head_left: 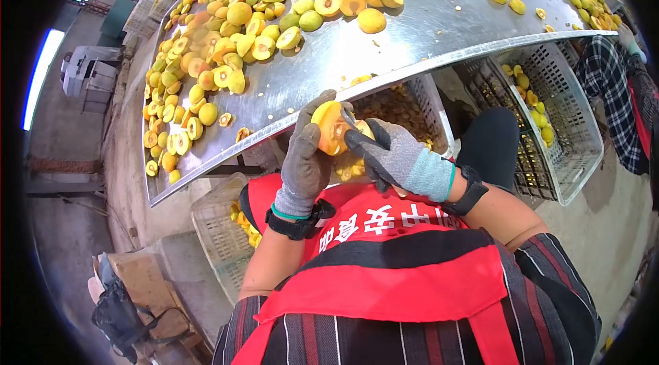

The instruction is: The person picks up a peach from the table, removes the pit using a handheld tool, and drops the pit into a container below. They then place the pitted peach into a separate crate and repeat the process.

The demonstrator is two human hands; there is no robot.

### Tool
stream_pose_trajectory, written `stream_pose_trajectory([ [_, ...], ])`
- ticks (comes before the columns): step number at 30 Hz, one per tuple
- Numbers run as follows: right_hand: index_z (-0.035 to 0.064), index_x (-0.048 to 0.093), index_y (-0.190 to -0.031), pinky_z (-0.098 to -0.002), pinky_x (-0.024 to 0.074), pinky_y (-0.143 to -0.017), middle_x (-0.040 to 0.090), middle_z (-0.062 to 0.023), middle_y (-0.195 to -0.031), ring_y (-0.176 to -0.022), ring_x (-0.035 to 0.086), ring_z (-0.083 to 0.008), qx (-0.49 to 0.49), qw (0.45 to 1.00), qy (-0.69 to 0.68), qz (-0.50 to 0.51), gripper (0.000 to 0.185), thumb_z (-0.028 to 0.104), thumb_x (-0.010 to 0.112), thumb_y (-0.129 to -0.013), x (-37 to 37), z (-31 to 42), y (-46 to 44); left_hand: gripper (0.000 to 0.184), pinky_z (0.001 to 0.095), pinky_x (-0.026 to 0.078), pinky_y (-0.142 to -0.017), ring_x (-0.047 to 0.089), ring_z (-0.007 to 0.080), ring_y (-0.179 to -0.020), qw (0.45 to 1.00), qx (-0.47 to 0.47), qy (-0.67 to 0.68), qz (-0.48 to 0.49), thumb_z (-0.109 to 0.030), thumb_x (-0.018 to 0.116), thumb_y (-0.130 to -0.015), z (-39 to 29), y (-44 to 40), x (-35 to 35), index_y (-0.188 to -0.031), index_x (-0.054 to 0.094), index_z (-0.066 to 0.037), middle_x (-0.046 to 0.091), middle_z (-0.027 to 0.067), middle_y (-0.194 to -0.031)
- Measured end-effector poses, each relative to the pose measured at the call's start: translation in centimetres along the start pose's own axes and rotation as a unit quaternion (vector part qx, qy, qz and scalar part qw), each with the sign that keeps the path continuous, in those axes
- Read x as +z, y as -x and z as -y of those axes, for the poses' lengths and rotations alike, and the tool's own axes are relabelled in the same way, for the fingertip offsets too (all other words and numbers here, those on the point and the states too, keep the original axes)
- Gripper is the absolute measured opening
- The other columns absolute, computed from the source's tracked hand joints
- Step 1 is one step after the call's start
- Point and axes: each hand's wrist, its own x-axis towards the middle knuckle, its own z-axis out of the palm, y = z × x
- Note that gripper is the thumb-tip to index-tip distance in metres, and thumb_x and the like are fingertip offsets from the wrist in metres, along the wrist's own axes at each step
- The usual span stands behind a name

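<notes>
My left hand (302,155), in a grey work glove, is closed around a cut yellow peach (329,128), its orange flesh and pit area facing right. My right hand (398,155), gloved in grey with dark fingertips, is closed on a small curved metal tool (348,118) whose end touches the peach. Most of the tool is hidden by the fingers. Another pale cut piece (364,131) shows beside the right fingers; whether it is separate from the peach I cannot tell. Both hands are above my lap, just before the metal table's edge.
Many halved peaches (240,15) lie on the steel table (412,21). Below its edge is a crate (432,114) with scraps. White crates stand to the right (573,135) and left (220,241), with peach pieces inside. Another person's gloved hand (628,42) is at far right.
</notes>
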Motion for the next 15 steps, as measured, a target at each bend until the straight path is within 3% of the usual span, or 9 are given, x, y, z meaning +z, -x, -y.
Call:
stream_pose_trajectory([
  [4,-0.0005,0.05,-0.095,-0.03,0.0437,-0.038,0.055,-0.012,-0.063,-0.041,0.053,-0.0172,0.014,0.999,0.033,-0.006,0.044,0.043,0.047,-0.09,0.6,0.7,0.2,0.058,0.035,0.041,-0.093,0.052,0.0234,-0.104,0.998,0.011,-0.032,-0.045,-0.044,0.043,-0.09,0.3,0.2,0.4,-0.128,0.038,0.0,0.054,0.0146,-0.112],
  [6,0.0009,0.048,-0.092,-0.0282,0.0419,-0.037,0.051,-0.0084,-0.057,-0.039,0.05,-0.0153,-0.009,0.998,0.055,-0.015,0.041,0.042,0.049,-0.089,1.1,0.5,0.2,0.039,0.0296,0.045,-0.082,0.055,0.0165,-0.092,0.995,0.03,-0.035,-0.085,-0.031,0.039,-0.095,0.5,0.1,0.4,-0.117,0.046,0.0,0.058,0.0118,-0.098],
  [7,0.0024,0.046,-0.09,-0.0265,0.04,-0.036,0.048,-0.0049,-0.052,-0.038,0.048,-0.0133,-0.033,0.996,0.078,-0.025,0.039,0.041,0.051,-0.089,1.3,0.4,0.1,0.039,0.0296,0.045,-0.082,0.055,0.0165,-0.092,0.995,0.028,-0.034,-0.084,-0.031,0.039,-0.095,0.7,0.0,0.2,-0.117,0.046,0.0,0.058,0.0118,-0.098],
  [9,0.0024,0.046,-0.089,-0.0272,0.0409,-0.037,0.048,-0.0054,-0.052,-0.038,0.048,-0.0136,-0.043,0.996,0.075,-0.015,0.037,0.039,0.051,-0.089,1.6,0.6,0.2,0.039,0.0284,0.046,-0.077,0.056,0.0158,-0.086,0.985,0.061,-0.114,-0.117,-0.032,0.038,-0.096,0.8,-0.2,0.0,-0.112,0.051,0.001,0.059,0.0113,-0.092],
  [11,0.0024,0.046,-0.089,-0.028,0.0418,-0.038,0.049,-0.0059,-0.053,-0.037,0.048,-0.0139,-0.055,0.996,0.071,-0.004,0.036,0.038,0.05,-0.089,1.7,0.8,0.3,0.038,0.0275,0.045,-0.077,0.056,0.0158,-0.085,0.983,0.074,-0.107,-0.126,-0.031,0.037,-0.096,0.7,-0.2,0.7,-0.111,0.051,0.001,0.06,0.0113,-0.09],
  [13,0.0022,0.048,-0.088,-0.0293,0.0422,-0.039,0.05,-0.0065,-0.054,-0.037,0.049,-0.015,0.071,0.99,-0.097,0.069,0.032,0.034,0.049,-0.09,1.8,1.0,0.2,0.038,0.0266,0.045,-0.077,0.057,0.0158,-0.084,0.982,0.087,-0.101,-0.134,-0.03,0.037,-0.096,0.1,-0.2,1.2,-0.111,0.052,0.001,0.06,0.0113,-0.087],
  [14,0.0022,0.048,-0.088,-0.0293,0.0422,-0.039,0.05,-0.0065,-0.054,-0.037,0.049,-0.015,0.071,0.99,-0.097,0.069,0.032,0.034,0.049,-0.09,1.9,0.8,0.3,0.036,0.0261,0.046,-0.075,0.057,0.0157,-0.081,0.979,0.088,-0.142,-0.119,-0.029,0.038,-0.095,-0.3,-0.3,1.1,-0.109,0.053,0.002,0.061,0.0111,-0.085],
  [15,0.002,0.051,-0.09,-0.0346,0.0459,-0.05,0.054,-0.0127,-0.064,-0.052,0.054,-0.0238,-0.048,0.998,0.033,0.032,0.029,0.031,0.05,-0.089,1.9,0.5,0.4,0.035,0.0255,0.046,-0.073,0.058,0.0155,-0.079,0.974,0.088,-0.183,-0.104,-0.027,0.04,-0.095,-0.7,-0.3,1.1,-0.108,0.054,0.002,0.061,0.0108,-0.084],
])
